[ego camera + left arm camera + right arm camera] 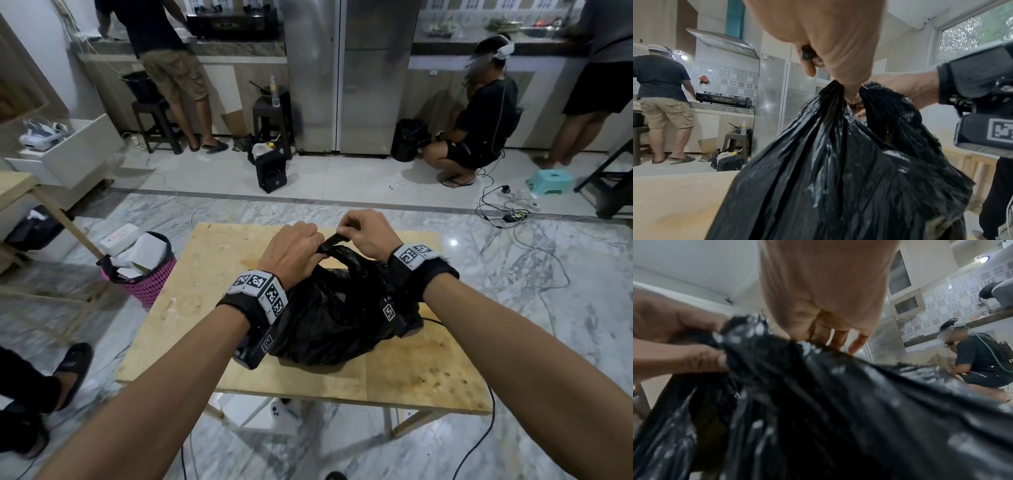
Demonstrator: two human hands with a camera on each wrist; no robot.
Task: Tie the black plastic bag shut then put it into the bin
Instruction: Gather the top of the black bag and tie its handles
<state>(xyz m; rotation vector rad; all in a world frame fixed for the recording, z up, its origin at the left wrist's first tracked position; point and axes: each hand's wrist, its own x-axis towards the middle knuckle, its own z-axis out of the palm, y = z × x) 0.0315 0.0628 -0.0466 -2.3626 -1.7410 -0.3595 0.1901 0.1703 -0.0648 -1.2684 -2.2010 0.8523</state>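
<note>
A crumpled black plastic bag (329,318) sits on the plywood table (219,260), its two handle strips gathered up at the top. My left hand (294,246) grips one twisted handle of the bag (838,146). My right hand (363,233) pinches the other strip just above and to the right; the two strips cross between my hands. In the left wrist view my left hand (830,53) closes round the bunched plastic. In the right wrist view my right hand (824,308) holds the blurred bag (838,402). A pink mesh bin (144,270) lined in black stands left of the table.
The pink bin holds white boxes and paper. A person squats by a black bin (407,140) at the fridge; others stand at the counters. Cables (507,212) trail over the marble floor at right. Someone's foot (68,373) is at lower left.
</note>
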